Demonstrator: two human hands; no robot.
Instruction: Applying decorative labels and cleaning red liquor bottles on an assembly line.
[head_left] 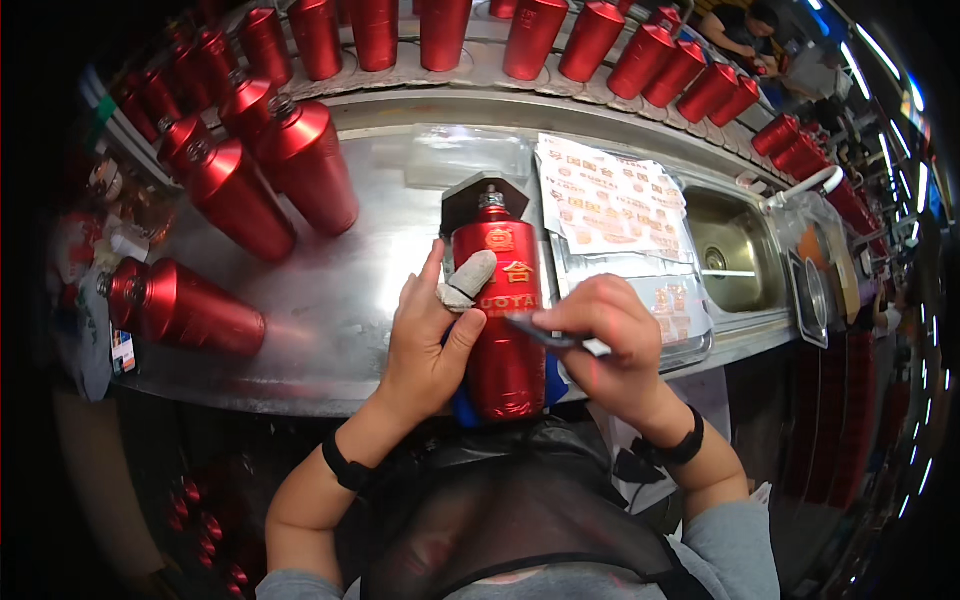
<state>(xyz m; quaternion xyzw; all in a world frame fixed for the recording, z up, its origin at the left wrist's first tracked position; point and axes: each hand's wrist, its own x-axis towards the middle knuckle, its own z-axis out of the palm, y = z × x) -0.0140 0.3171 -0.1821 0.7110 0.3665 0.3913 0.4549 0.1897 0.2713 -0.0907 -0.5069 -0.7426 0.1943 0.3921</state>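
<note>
A shiny red bottle (505,365) with gold lettering and a bare metallic neck lies in front of me, its neck pointing away, in a dark angular holder (458,208) with blue material under its near end. My left hand (425,335) grips the bottle's left side. Its thumb lies along the edge, and a finger in a whitish cloth finger cover (468,282) presses beside the lettering. My right hand (610,335) is closed around a small dark flat tool (540,330), its edge at the bottle's surface just below the lettering; its exact kind is unclear.
Printed transfer sheets (610,195) lie right of the bottle, before a metal sink (725,250) with a white faucet (825,180). More red bottles (235,195) stand left; one (195,308) leans at the edge. A conveyor (480,85) carries several behind. Another person (740,30) works far right.
</note>
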